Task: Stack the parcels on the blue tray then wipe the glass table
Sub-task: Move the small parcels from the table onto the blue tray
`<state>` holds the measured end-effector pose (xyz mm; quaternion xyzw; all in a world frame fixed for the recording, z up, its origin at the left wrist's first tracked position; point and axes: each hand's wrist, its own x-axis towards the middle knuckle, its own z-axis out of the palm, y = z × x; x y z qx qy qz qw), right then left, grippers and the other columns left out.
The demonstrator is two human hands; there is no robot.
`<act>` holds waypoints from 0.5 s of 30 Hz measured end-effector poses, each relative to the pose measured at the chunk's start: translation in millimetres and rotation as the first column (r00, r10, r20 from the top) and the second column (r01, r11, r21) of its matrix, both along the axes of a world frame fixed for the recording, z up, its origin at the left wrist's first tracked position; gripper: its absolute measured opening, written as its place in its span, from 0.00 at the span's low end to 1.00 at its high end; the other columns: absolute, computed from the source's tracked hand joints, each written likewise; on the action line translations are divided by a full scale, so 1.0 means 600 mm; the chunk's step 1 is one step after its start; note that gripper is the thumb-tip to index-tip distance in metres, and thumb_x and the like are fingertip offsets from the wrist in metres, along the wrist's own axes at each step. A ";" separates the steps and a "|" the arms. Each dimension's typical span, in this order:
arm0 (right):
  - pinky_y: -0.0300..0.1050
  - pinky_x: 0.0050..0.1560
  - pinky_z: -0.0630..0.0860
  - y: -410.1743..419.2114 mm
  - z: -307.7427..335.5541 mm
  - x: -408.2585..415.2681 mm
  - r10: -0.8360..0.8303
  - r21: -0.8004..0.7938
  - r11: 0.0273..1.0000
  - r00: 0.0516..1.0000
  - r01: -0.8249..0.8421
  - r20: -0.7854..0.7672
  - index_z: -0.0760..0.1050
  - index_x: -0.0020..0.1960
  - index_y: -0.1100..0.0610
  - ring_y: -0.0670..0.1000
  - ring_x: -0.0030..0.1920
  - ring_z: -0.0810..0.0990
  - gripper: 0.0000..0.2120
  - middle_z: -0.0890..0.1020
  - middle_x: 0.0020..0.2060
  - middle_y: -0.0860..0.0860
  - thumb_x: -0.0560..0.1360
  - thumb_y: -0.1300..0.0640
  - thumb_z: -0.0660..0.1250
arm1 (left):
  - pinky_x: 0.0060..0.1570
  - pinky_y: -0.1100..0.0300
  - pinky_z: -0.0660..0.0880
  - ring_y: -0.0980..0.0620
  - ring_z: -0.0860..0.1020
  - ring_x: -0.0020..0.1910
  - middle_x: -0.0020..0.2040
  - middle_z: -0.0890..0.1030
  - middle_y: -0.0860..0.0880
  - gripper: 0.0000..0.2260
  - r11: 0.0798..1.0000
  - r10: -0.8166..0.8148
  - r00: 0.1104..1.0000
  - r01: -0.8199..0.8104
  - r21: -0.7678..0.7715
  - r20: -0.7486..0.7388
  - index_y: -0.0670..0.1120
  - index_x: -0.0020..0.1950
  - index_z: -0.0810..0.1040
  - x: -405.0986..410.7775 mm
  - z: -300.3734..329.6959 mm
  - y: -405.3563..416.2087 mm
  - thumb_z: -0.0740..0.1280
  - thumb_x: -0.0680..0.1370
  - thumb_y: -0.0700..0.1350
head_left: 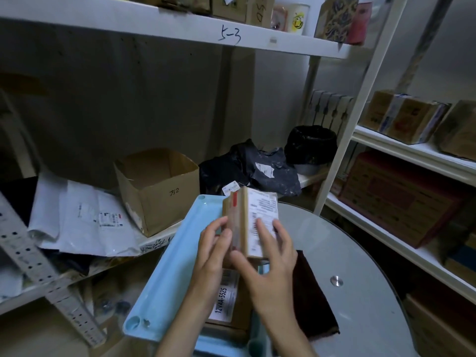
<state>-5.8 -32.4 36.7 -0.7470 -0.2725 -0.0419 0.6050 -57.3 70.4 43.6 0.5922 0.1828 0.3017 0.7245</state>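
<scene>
A light blue tray (177,256) lies on the left part of the round glass table (360,253). Above the tray I hold a small brown parcel (247,215) with a white label, tilted on edge. My left hand (213,256) presses its left side. My right hand (270,266) grips its labelled face and lower end. Beneath my hands a flat brown parcel (229,300) with a printed label lies in the tray. A dark maroon cloth (311,295) rests on the glass just right of the tray.
White shelving surrounds the table. Behind the tray stand an open cardboard box (157,186), white mailer bags (85,217) and black plastic bags (257,166). Cartons (396,197) fill the right-hand shelves. A metal stud (336,281) sits in the glass.
</scene>
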 end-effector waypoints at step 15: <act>0.39 0.70 0.56 0.014 -0.056 0.008 0.223 -0.242 0.948 0.974 -0.208 0.034 0.58 0.74 0.33 0.38 0.74 0.55 0.33 0.58 0.73 0.30 0.71 0.50 0.63 | 0.61 0.54 0.72 0.48 0.76 0.61 0.65 0.78 0.48 0.15 0.916 0.363 0.812 -0.221 0.335 -0.456 0.50 0.65 0.75 0.016 -0.043 0.059 0.62 0.80 0.51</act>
